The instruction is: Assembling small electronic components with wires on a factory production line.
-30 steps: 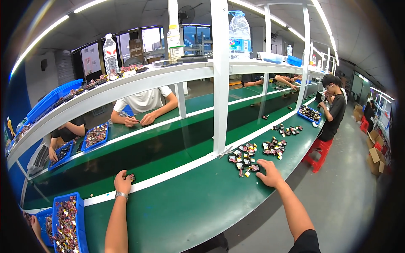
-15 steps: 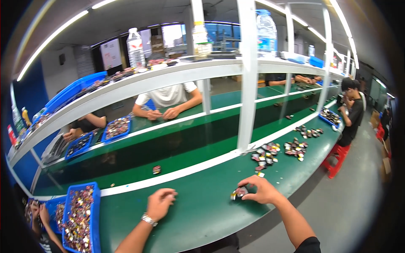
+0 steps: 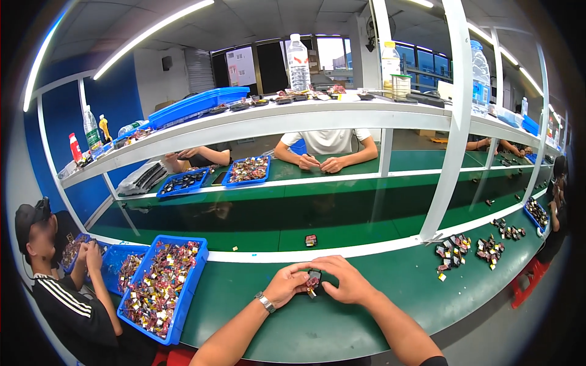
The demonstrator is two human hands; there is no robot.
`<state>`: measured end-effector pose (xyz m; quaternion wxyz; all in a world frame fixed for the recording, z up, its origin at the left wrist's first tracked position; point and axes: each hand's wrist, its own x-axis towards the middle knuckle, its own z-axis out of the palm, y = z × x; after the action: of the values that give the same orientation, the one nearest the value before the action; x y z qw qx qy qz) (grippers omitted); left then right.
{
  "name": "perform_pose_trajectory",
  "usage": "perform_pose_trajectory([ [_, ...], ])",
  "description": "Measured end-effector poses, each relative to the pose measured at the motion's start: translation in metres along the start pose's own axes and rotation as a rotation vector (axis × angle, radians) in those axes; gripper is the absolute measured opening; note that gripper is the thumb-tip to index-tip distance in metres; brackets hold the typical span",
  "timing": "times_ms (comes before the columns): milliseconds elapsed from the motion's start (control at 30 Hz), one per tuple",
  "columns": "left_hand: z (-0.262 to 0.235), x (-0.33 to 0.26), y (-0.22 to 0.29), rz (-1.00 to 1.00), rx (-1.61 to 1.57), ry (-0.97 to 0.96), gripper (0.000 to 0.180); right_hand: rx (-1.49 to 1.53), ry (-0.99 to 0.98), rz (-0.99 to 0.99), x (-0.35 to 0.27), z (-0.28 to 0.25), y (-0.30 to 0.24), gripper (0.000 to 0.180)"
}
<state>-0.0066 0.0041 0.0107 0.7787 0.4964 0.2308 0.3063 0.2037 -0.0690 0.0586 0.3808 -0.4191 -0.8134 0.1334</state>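
Note:
Close to the table's front edge, my two hands meet around a small dark part with reddish wires and a pale tab (image 3: 313,281). My left hand (image 3: 284,287), with a metal watch on its wrist, pinches it between thumb and fingers. From the other side, the fingers of my right hand (image 3: 347,282) curl over its top, with the thumb held a little apart from the fingers. Some fingertips are hidden, so the right hand's exact contact is hard to see. Two blue trays of similar parts, a full one (image 3: 201,259) and another (image 3: 110,268), stand to the left.
Several piles of parts (image 3: 453,251) lie to the right on the green table (image 3: 384,323). A single part (image 3: 311,240) sits on the strip beyond my hands. White shelf posts (image 3: 448,134) rise ahead. A co-worker (image 3: 67,293) sits at left; another (image 3: 326,149) works opposite.
My right hand has brought the small part leftward to my left hand, which was empty and now grips it. The view has swung left, showing more of the trays and the co-worker there.

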Motion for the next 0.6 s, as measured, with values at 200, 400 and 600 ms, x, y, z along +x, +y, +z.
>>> perform_pose_trajectory([
  [200,0.009,0.0,0.006,0.022,0.007,0.098,0.031,-0.183,0.046,-0.115,-0.001,0.014,0.011,0.03],
  [400,0.011,0.004,-0.003,-0.001,0.102,0.095,0.03,-0.229,0.025,-0.094,-0.001,0.014,0.017,0.023],
  [600,0.008,0.004,-0.002,-0.009,0.045,0.066,0.031,-0.09,0.063,0.027,-0.004,0.019,0.018,0.014],
])
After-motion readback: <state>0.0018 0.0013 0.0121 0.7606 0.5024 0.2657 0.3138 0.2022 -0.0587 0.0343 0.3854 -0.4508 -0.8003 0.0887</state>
